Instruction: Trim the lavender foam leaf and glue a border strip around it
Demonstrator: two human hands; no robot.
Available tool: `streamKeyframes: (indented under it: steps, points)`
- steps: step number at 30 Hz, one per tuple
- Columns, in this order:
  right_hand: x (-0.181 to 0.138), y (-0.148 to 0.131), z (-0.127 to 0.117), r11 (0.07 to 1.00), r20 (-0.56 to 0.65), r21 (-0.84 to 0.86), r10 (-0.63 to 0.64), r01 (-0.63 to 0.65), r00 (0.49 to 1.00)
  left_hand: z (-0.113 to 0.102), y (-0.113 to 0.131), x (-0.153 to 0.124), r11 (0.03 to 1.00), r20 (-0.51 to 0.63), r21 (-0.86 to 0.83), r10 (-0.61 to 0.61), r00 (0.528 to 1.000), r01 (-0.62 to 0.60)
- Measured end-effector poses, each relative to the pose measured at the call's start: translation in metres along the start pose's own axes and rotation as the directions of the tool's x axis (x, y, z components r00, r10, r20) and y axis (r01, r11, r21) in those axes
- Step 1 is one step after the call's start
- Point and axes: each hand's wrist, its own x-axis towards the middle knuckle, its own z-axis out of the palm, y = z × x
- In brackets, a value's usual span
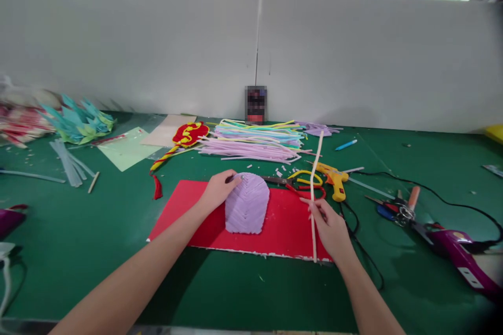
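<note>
A lilac leaf-shaped piece [247, 204] made of pipe cleaners laid in slanting rows sits on a red board [283, 225]. My left hand [223, 188] is closed on its upper left edge, thumb on top. Over the board's right part, my right hand [324, 220] pinches a long cream pipe cleaner [313, 183], which stands nearly upright in view and is slightly bent. Just behind the board's edge lie scissors with red handles [291, 187] and a pair of yellow handles [308, 177]. A yellow glue gun [334, 180] is close by on the right.
A pile of pastel pipe cleaners [255, 141] lies at the back, before a phone-like dark object [255, 104]. A red and yellow fan-shaped ornament [190, 135] and glue sticks [68, 162] are left. Right are keys [401, 212], a purple tool [459, 251] and a black cord [432, 188].
</note>
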Motion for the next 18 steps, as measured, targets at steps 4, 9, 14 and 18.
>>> streamKeyframes:
  steps: [4,9,14,18]
  points:
    - [-0.0007,-0.0002,0.0035,1.0,-0.047,0.0,0.005,-0.005,0.999,0.0052,-0.0011,0.0005,0.996,-0.03,0.064,0.058,0.998,-0.056]
    - [-0.0008,-0.0007,0.005,1.0,-0.067,-0.025,-0.018,0.016,0.998,0.0089,-0.0063,-0.0011,0.99,-0.015,0.115,0.078,0.997,-0.076]
    - [-0.0023,-0.0002,0.0052,0.995,-0.1,-0.07,-0.074,0.067,0.992,0.009,-0.006,-0.0023,0.988,-0.02,0.13,0.084,0.996,-0.08]
    - [-0.0037,-0.0008,0.0048,0.994,-0.096,-0.08,-0.08,0.072,0.992,0.0088,-0.0046,-0.0042,0.989,-0.029,0.127,0.083,0.996,-0.079]
